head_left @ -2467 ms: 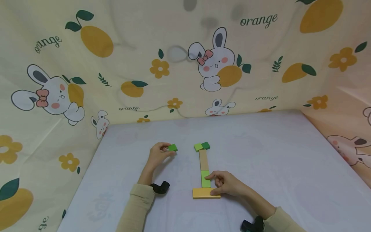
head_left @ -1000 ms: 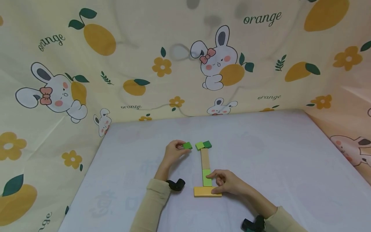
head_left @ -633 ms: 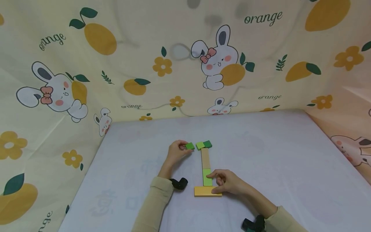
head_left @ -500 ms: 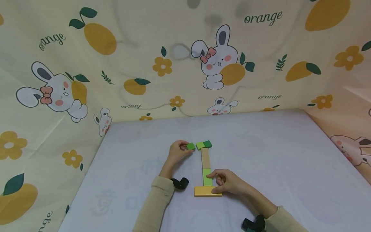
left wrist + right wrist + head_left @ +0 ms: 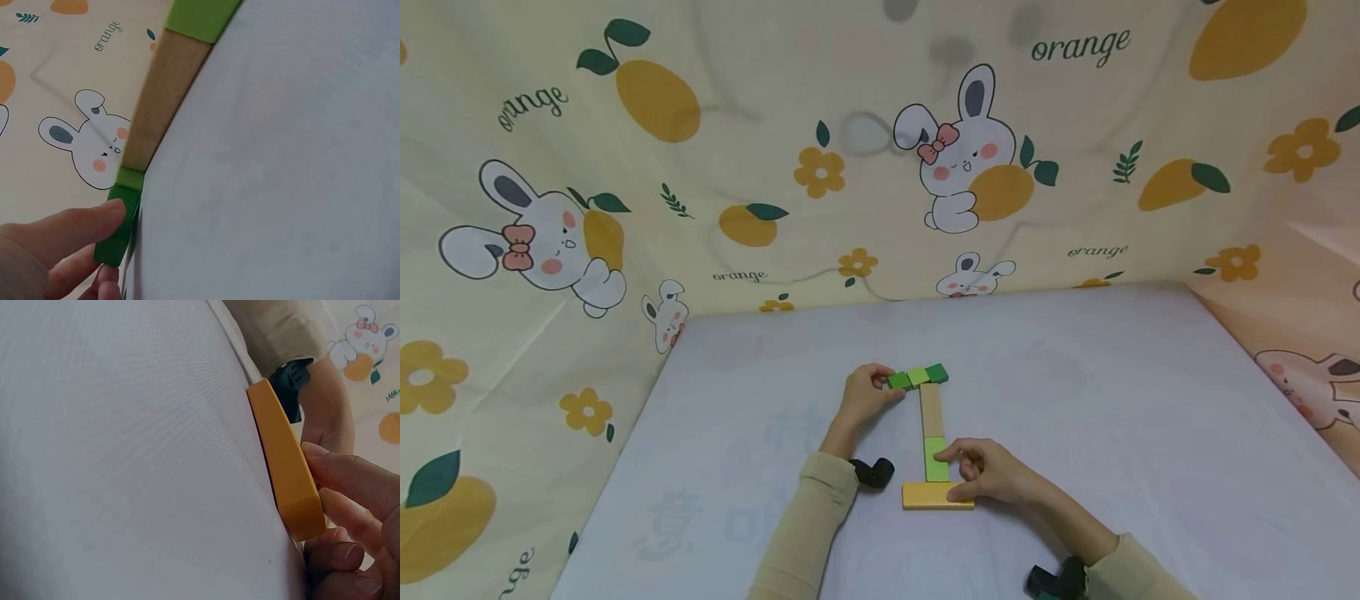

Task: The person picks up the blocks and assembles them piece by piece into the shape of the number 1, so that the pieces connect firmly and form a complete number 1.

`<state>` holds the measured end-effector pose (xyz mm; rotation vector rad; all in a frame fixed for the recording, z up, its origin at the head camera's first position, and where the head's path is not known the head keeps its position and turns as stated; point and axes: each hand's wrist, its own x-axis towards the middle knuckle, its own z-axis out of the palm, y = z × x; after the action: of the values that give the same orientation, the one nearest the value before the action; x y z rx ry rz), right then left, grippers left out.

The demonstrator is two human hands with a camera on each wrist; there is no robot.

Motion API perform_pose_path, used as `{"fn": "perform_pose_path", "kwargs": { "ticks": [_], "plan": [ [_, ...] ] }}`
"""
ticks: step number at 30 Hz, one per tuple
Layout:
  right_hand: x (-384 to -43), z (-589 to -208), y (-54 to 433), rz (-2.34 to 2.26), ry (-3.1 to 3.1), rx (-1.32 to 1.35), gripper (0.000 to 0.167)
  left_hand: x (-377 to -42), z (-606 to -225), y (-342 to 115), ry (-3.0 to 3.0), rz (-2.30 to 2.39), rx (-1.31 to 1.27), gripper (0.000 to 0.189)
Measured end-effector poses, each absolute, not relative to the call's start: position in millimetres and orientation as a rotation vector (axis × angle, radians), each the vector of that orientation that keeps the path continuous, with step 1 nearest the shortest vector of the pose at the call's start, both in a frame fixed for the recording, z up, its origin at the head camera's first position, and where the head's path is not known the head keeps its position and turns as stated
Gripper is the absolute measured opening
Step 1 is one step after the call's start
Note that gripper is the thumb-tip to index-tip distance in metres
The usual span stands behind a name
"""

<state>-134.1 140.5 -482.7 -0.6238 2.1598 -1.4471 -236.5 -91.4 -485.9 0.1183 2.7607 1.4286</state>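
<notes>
My left hand (image 5: 861,396) pinches a small green block (image 5: 898,381) at the far end of the block row, its thumb lying over the block (image 5: 115,237) in the left wrist view. That block meets a light green block (image 5: 918,377), with a dark green block (image 5: 937,372) on the other side. A tan wooden block (image 5: 930,408) runs down from them to a longer light green block (image 5: 936,467). Across the near end lies an orange block (image 5: 921,496). My right hand (image 5: 992,473) rests there, thumb on the orange block and index finger on the longer light green block.
The blocks lie flat on a white-covered table (image 5: 1112,400). A patterned cloth (image 5: 737,167) with rabbits and oranges hangs behind and at the sides. Black wrist cameras (image 5: 874,473) sit on both forearms.
My left hand has carried the green block to the right, from apart on the left until it meets the light green block. The right hand stays in place on the blocks.
</notes>
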Motion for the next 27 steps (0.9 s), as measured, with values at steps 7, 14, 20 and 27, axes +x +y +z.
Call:
{"fn": "perform_pose_path", "kwargs": {
  "ticks": [7, 14, 20, 27],
  "plan": [
    [-132, -482, 140, -1.450, 2.161, -0.618, 0.050, -236, -485, -89, 2.765, 1.404, 0.103, 0.032],
    [-131, -481, 139, -1.443, 2.186, -0.629, 0.048, -236, -484, -88, 2.779, 1.366, 0.114, 0.033],
    [-130, -479, 137, -1.409, 2.245, -0.666, 0.046, -236, -485, -90, 2.774, 1.359, 0.116, 0.037],
    [-135, -472, 145, -1.368, 2.419, -0.740, 0.038, -228, -478, -99, 2.822, 1.403, 0.186, 0.041]
  ]
}}
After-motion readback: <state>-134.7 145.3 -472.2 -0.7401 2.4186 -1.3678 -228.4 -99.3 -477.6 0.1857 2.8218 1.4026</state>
